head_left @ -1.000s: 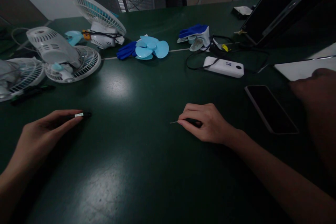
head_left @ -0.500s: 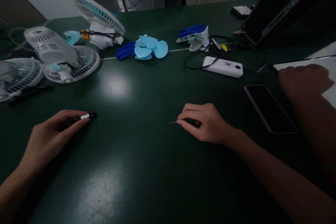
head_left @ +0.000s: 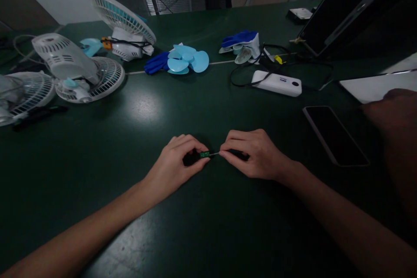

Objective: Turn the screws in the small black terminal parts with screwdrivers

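My left hand (head_left: 177,156) is closed, with thumb and fingertips pinching a small green block (head_left: 204,154) whose far details are too small to read. Facing it, my right hand (head_left: 249,153) grips a small screwdriver (head_left: 214,153) with a thin metal shaft; its dark handle is mostly hidden by the fingers. The shaft points left and its tip meets the end of the green block, though I cannot tell whether it goes inside. Both hands rest low over the dark green table (head_left: 182,108).
White fans (head_left: 74,65) crowd the left. Blue fan blades (head_left: 187,58) and gloves (head_left: 243,41) lie at the back. A white power bank (head_left: 276,83) with a cable and a phone (head_left: 335,135) are on the right. Another person's hand (head_left: 394,106) is beside a laptop-like device (head_left: 381,87).
My left hand has moved right with the small block, from the left of the table to the screwdriver's tip. My right hand has stayed put. The other person's hand has shifted right.
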`<state>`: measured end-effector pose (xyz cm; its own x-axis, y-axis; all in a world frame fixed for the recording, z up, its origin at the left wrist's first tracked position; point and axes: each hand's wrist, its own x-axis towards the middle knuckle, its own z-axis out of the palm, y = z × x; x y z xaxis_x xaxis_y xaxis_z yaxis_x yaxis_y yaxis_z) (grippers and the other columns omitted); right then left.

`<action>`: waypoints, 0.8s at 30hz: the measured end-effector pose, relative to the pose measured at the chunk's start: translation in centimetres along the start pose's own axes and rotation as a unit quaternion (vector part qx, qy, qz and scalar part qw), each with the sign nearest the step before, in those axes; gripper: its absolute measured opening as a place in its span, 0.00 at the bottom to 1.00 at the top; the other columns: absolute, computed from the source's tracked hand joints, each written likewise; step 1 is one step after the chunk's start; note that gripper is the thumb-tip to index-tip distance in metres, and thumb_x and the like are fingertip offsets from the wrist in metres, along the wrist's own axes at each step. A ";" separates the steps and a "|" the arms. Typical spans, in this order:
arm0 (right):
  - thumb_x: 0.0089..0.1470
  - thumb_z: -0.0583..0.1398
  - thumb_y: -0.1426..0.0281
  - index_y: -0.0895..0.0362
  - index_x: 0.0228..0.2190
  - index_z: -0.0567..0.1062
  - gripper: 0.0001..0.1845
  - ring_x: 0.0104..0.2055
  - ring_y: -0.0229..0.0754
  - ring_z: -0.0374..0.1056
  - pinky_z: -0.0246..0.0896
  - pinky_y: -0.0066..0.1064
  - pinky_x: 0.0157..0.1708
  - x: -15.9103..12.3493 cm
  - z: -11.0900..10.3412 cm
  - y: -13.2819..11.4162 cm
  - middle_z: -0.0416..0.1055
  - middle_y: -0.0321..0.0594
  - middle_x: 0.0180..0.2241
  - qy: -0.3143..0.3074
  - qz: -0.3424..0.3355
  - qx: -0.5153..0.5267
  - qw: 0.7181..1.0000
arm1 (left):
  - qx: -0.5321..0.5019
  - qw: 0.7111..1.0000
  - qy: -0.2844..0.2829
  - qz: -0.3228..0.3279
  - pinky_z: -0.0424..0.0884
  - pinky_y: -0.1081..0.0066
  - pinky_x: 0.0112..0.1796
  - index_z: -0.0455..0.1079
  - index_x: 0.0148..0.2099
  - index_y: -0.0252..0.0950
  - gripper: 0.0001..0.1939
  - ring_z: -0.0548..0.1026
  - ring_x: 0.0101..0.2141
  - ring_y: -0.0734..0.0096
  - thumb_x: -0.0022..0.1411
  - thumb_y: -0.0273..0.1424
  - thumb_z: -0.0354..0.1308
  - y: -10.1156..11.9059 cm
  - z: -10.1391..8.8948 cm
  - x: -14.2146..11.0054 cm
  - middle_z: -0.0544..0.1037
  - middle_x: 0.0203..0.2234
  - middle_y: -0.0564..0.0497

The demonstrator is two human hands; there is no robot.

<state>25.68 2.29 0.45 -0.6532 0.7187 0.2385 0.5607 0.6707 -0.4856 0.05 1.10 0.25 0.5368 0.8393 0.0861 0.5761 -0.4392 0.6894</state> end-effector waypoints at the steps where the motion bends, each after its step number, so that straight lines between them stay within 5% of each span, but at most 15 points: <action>1: 0.64 0.59 0.66 0.54 0.38 0.80 0.10 0.28 0.33 0.65 0.51 0.30 0.27 0.0 0.0 0.0 0.74 0.36 0.34 -0.001 0.001 0.000 1.000 | -0.001 1.000 -0.002 0.001 0.67 0.63 0.41 0.74 0.46 0.42 0.07 0.73 0.39 0.66 0.68 0.36 0.61 0.1 0.1 0.2 0.78 0.39 0.51; 14: 0.64 0.59 0.67 0.55 0.39 0.80 0.09 0.30 0.34 0.67 0.53 0.30 0.27 0.0 -0.1 -0.2 0.75 0.37 0.35 -0.007 -0.006 -0.027 1.000 | -0.006 1.000 0.003 0.007 0.67 0.63 0.43 0.74 0.46 0.41 0.07 0.73 0.41 0.66 0.67 0.36 0.61 0.2 0.0 0.0 0.78 0.39 0.51; 20: 0.64 0.60 0.69 0.57 0.37 0.80 0.07 0.33 0.36 0.71 0.64 0.29 0.33 0.6 0.3 -2.0 0.76 0.39 0.34 0.096 -0.019 0.139 0.985 | -0.003 1.000 -0.010 0.008 0.66 0.62 0.43 0.73 0.45 0.41 0.06 0.73 0.42 0.65 0.68 0.36 0.60 0.2 -0.1 -0.1 0.78 0.40 0.52; 24: 0.63 0.60 0.69 0.56 0.37 0.80 0.08 0.33 0.37 0.71 0.65 0.29 0.33 0.6 0.3 -1.3 0.76 0.40 0.34 0.096 -0.010 0.131 0.987 | 0.000 1.000 -0.008 0.013 0.67 0.61 0.43 0.73 0.46 0.41 0.06 0.73 0.42 0.64 0.68 0.35 0.60 0.1 -0.1 -0.1 0.78 0.41 0.51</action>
<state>24.40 1.77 1.03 -0.5401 0.7436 0.3941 0.3813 0.6337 -0.6731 -0.05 0.97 0.39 0.5604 0.8230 0.0926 0.5625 -0.4603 0.6868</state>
